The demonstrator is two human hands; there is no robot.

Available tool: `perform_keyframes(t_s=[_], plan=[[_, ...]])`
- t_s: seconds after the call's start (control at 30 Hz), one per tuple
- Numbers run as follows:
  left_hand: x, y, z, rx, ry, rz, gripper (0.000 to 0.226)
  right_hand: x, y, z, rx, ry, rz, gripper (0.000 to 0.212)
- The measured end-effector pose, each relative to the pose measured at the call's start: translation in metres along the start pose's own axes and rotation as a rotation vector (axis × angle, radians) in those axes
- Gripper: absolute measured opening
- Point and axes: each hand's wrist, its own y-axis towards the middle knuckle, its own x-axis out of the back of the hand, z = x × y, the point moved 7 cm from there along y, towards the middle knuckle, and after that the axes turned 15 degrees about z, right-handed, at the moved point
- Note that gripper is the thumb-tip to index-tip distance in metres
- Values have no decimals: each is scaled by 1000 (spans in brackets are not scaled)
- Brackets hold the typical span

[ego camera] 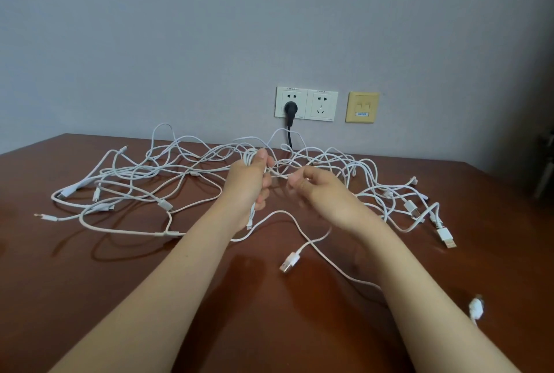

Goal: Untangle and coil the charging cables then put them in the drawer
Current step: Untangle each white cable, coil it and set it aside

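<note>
Left hand (250,183) grips coiled thin white charging cable (280,176); right hand (317,192) pinches its strand, running crosswise between them.

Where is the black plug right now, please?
In the head view, the black plug sits in the left wall socket, just above the far edge of the table, behind the left hand.

Two hands (248,186); two sockets (322,105); one plug (290,108); cables (290,261) uncountable.
</note>
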Motion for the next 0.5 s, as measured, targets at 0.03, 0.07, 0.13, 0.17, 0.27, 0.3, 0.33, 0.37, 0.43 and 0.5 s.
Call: perform_keyframes(t_s=[0.03, 0.07, 0.13, 0.17, 0.27, 0.3, 0.33, 0.37, 0.43, 0.5], plan=[[2, 1, 1, 13, 20, -16, 33, 3, -2, 4, 9, -215, -58, 26], [4, 2, 4, 30, 45, -25, 34, 3, -4, 8, 0, -443, -98, 26], [6, 2, 6, 72, 130, -26, 37, -3, -9, 22, 40, -752, -140, 23], [5, 2, 7, 95, 189, -10, 41, -6, -11, 30, 110, -815, -148, 24], [-8, -2, 12, 175, 291, 134, 56, -8, -19, 47, 313, -842, -171, 36], [-14, -4, 14, 197, 270, 199, 60, -5, -20, 46, 333, -785, -174, 31], [-19, -5, 16, 220, 234, 266, 63, 1, -19, 43, 327, -700, -182, 21], [-24, -7, 18, 241, 199, 340, 65, 6, -19, 40, 314, -599, -188, 10], [-34, -11, 20, 275, 192, 501, 64, 13, -17, 34, 297, -390, -195, 18], [-42, -16, 22, 300, 222, 655, 64, 14, -13, 28, 293, -241, -153, 32]])
